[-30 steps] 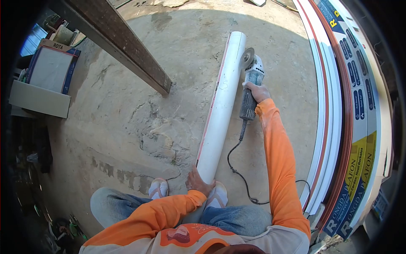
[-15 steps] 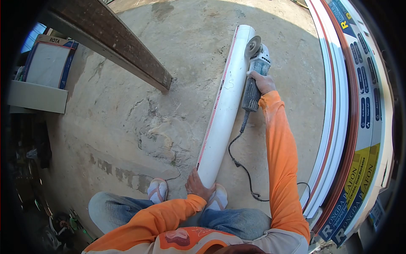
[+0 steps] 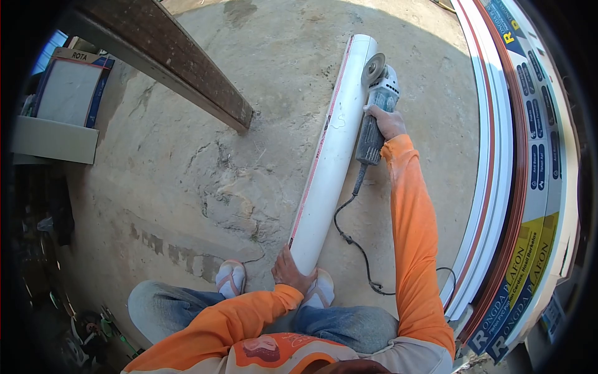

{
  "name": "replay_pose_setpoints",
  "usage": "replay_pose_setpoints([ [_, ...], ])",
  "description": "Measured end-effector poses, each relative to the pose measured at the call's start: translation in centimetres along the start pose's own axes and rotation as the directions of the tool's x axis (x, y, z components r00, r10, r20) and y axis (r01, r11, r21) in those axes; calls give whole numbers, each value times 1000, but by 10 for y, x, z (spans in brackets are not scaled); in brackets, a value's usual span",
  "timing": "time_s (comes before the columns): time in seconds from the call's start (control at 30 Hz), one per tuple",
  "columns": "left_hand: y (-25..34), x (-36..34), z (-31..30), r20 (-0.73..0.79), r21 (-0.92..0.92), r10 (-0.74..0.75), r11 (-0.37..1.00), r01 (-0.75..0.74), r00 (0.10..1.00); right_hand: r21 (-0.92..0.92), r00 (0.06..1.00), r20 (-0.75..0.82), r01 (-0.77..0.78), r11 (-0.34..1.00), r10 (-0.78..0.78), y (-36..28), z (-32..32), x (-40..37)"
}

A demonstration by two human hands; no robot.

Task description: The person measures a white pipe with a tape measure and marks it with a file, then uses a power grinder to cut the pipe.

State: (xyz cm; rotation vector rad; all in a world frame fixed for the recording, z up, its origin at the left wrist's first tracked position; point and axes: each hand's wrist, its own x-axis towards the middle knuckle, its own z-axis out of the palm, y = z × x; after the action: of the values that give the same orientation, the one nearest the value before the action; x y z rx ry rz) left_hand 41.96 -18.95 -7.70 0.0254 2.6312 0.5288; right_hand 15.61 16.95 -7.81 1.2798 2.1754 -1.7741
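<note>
A long white pipe [image 3: 333, 146] with a red line along its left side slants across the concrete floor, its near end between my feet. My left hand [image 3: 291, 272] is wrapped round that near end. In my right hand [image 3: 387, 123] is an angle grinder [image 3: 374, 128], gripped by its body. The grinder's disc [image 3: 374, 69] is at the right side of the pipe near the far end. From the grinder's rear a black cord [image 3: 349, 239] curls back over the floor toward my right arm.
A brown post [image 3: 187, 71] comes down to the floor left of the pipe. Long white and brown strips [image 3: 492, 187] and printed PLAFON boxes [image 3: 529, 262] line the right side. At the far left stands a ROTA box [image 3: 71, 87]. Sandals [image 3: 232, 278] are on my feet.
The far end of the pipe shifts very slightly upward in view. The cord sits a little further left. Both hands keep their hold.
</note>
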Motion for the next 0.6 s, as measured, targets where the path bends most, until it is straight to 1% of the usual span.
replay_pose_setpoints([
  [0.07, -1, -2, 0, -4, -2, -7, 1000, 6, 1000, -13, 1000, -1, -27, 1000, 27, 2, 1, 2],
  [0.2, 1, 0, -3, -1, -8, -4, 1000, 4, 1000, -65, 999, -20, -28, 998, 27, 0, 4, -4],
  [0.27, 1, -1, -3, 0, -3, -11, 1000, 11, 1000, -36, 997, -73, 21, 999, -23, -1, 6, -9],
  [0.3, 0, -1, -2, -13, 0, 5, 1000, -5, 1000, -40, 997, -70, 24, 999, -26, -1, 6, -8],
  [0.37, -2, -1, 0, -27, 0, 18, 1000, -18, 999, -71, 999, -21, -29, 997, 27, 3, 3, -3],
  [0.47, -3, -1, 1, -27, 16, 21, 1000, -20, 999, -66, 1000, -7, -27, 997, 26, -7, 3, -18],
  [0.6, -3, -1, 1, -26, 11, 25, 1000, -25, 999, -53, 999, -37, -14, 999, 12, -2, 5, -20],
])
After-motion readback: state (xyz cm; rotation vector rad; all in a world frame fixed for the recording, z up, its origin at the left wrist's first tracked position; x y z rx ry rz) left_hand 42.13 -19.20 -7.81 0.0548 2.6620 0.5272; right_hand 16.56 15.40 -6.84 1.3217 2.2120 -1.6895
